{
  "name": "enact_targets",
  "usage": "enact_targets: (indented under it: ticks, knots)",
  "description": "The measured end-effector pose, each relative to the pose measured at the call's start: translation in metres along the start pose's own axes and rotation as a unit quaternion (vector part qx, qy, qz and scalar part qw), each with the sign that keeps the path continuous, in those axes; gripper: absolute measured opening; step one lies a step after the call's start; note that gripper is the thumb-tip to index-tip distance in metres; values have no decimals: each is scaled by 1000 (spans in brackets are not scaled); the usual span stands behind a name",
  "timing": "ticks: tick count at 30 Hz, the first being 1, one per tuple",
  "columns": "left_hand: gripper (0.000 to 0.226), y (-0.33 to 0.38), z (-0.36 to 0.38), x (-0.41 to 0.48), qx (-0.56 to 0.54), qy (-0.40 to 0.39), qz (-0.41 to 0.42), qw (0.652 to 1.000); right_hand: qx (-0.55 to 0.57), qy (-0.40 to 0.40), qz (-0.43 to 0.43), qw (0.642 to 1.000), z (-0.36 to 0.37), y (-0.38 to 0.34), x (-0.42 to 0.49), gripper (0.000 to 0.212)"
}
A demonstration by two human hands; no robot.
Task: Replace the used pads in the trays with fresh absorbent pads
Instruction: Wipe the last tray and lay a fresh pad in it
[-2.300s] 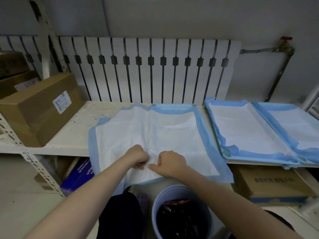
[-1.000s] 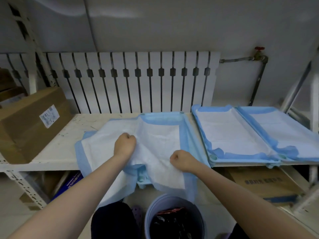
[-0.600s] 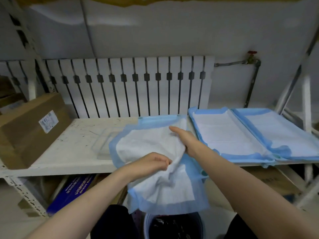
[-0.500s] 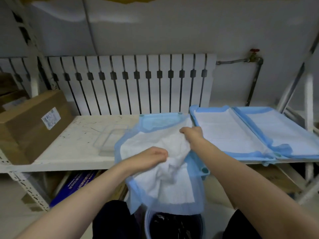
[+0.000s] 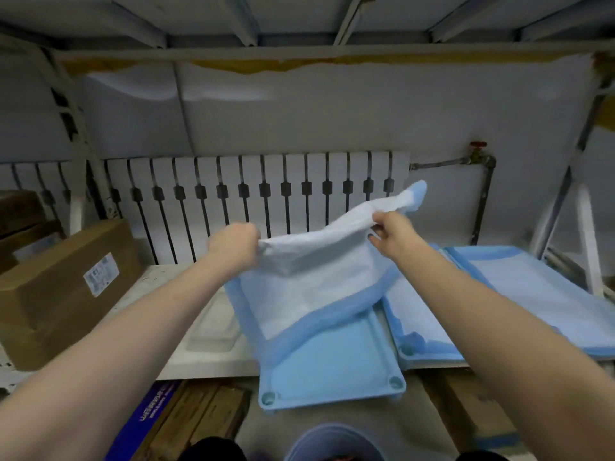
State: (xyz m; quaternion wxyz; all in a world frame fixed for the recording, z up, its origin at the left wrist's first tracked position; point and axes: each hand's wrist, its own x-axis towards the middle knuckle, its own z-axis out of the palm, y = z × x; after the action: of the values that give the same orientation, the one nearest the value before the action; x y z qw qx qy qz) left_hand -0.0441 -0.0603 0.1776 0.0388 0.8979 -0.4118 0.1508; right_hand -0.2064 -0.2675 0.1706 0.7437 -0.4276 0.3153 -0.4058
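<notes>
I hold a white absorbent pad with a blue border [image 5: 309, 281] up in the air above the shelf. My left hand [image 5: 233, 244] grips its upper left edge and my right hand [image 5: 391, 227] grips its upper right edge. The pad hangs crumpled between them, its lower edge draping onto a bare light blue tray [image 5: 332, 367] that juts over the shelf's front edge. To the right lie two more trays covered with pads, the nearer [image 5: 419, 314] and the farther [image 5: 539, 294].
A clear plastic tray [image 5: 209, 334] sits on the white shelf [image 5: 156, 294] left of the blue tray. A cardboard box [image 5: 63, 287] stands at the left. A radiator [image 5: 253, 201] lines the back wall. Below are a blue bin [image 5: 332, 440] and boxes.
Both hands have lifted the pad off the blue tray and raised it high, spreading it between them. The tray's bare bottom now shows. The camera has tilted up.
</notes>
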Motion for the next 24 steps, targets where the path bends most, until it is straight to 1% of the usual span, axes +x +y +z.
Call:
enact_targets:
  ticks: [2,3,4,5,7,10,13,14,16,18,19,21,22,23,24]
  knots:
    - [17,-2,-1,5,-71,144,-37,986,49,-19,-13,999,-1,-11,1,39]
    - [24,-1,-2,5,-97,207,-39,973,85,-30,-17,996,-2,-15,1,35]
    - [29,0,-2,3,-113,252,-32,961,122,-39,-21,992,-6,-18,2,30]
    - [33,1,2,0,-120,279,-22,952,160,-47,-18,986,-9,-19,3,27]
    - [35,4,17,-7,-114,287,-9,951,212,-55,-4,976,-20,-15,0,28]
    - [32,-1,53,-22,-107,241,5,965,213,-14,35,976,-43,11,-7,26]
    - [22,-5,93,-45,-79,140,12,987,155,85,58,982,-76,48,-11,14]
    - [19,-7,105,-54,-78,97,6,992,115,127,62,983,-89,59,-12,11]
    - [14,-9,123,-69,-90,17,-8,996,-11,202,75,976,-115,77,-11,10]
    - [12,-11,135,-83,-86,-42,-20,995,-123,238,91,959,-135,94,-12,12]
    - [12,-12,138,-88,-93,-50,-28,994,-165,243,96,951,-140,100,-14,17]
    - [12,-13,144,-97,-120,-55,-59,989,-237,253,102,933,-143,109,-18,44]
    - [14,-14,146,-99,-152,-67,-85,982,-272,255,102,922,-140,111,-21,55]
    - [14,-15,150,-100,-195,-84,-120,970,-306,262,98,910,-137,113,-25,62]
    - [14,-16,151,-100,-241,-103,-164,951,-341,270,87,896,-133,113,-30,65]
